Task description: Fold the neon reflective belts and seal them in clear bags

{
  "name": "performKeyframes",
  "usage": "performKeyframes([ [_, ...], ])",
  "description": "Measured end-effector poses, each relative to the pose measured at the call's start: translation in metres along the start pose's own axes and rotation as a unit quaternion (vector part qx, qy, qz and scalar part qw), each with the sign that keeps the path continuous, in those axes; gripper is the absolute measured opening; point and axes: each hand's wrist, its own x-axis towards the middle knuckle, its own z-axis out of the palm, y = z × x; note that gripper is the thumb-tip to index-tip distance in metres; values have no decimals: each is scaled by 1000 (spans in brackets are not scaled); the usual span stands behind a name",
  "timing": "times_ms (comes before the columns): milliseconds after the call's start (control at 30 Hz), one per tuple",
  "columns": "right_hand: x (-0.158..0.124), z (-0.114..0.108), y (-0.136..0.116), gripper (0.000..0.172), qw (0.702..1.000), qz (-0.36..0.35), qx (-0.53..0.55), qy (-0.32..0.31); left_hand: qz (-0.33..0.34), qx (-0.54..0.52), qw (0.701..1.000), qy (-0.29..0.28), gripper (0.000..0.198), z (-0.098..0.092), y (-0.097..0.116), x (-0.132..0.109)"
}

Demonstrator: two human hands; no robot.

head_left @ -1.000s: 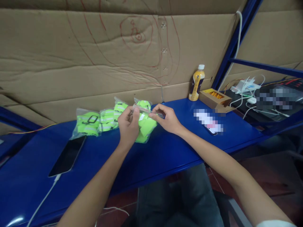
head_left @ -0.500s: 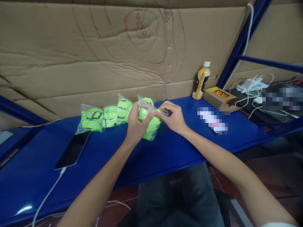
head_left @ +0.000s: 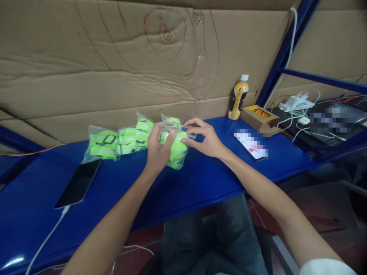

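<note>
A clear zip bag (head_left: 177, 154) packed with bright green-and-white striped material is held up over the front part of the blue table. My left hand (head_left: 159, 149) is closed around its left side, thumb across the front near the top. At the bag's upper right edge, my right hand (head_left: 205, 138) has thumb and fingers on the clear plastic strip. Left of my hands stand similar filled bags: one in a clear bag with a dark marking (head_left: 103, 144), a striped one (head_left: 127, 140) and another (head_left: 144, 131). What the green material is, I cannot tell.
On the blue table (head_left: 195, 187) lie a dark tablet (head_left: 78, 183) with a white cable and a lit phone (head_left: 250, 146). A yellow bottle (head_left: 239, 97) and an open cardboard box (head_left: 259, 117) stand at the back right. Cardboard (head_left: 114, 88) lines the back.
The view has shifted slightly, moving everything a little left in the picture. My right-hand fingers have spread somewhat at the bag's top edge, while the left hand keeps its hold.
</note>
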Motion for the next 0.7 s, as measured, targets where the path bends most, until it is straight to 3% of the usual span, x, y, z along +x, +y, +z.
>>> performKeyframes([
  [133, -1, 0, 3, 26, 1000, 3, 30, 0, 53, -5, 998, -41, 62, -3, -6, 1],
  [300, -3, -2, 5, 23, 997, 19, 58, -47, 21, 25, 994, -109, 104, -9, -13, 1],
  [467, -3, -3, -1, 20, 990, 26, 58, -128, 4, 72, 989, -129, 95, -8, -3, 0],
  [700, 9, 4, -29, 49, 975, 5, -37, -217, 5, 86, 992, -88, 83, -7, -3, -1],
])
